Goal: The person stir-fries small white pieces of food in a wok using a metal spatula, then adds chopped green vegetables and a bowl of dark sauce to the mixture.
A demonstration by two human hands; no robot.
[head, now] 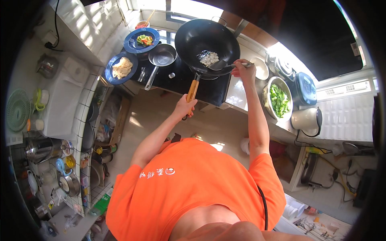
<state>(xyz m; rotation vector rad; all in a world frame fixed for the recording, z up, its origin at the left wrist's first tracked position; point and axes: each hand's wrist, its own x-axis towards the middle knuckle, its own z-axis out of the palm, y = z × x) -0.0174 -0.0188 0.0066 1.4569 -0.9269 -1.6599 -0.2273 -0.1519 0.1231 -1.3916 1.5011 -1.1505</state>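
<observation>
My left hand (183, 107) grips the wooden handle (193, 90) of a large black wok (187, 39) on the stove. My right hand (243, 70) holds a metal spatula (219, 65) by its handle, over the wok's right rim. The spatula's head lies inside the wok, touching or very near a small heap of pale, whitish food pieces (209, 59). Dark glossy liquid, apparently oil, shines beside the heap. What the pale pieces are, I cannot tell.
Left of the wok are a small steel pan (162, 55), a blue plate of flatbread-like food (107, 71) and a blue plate of sliced vegetables (129, 42). To the right stand a basin of chopped greens (290, 93), a pale bowl (260, 68) and an electric kettle (304, 118).
</observation>
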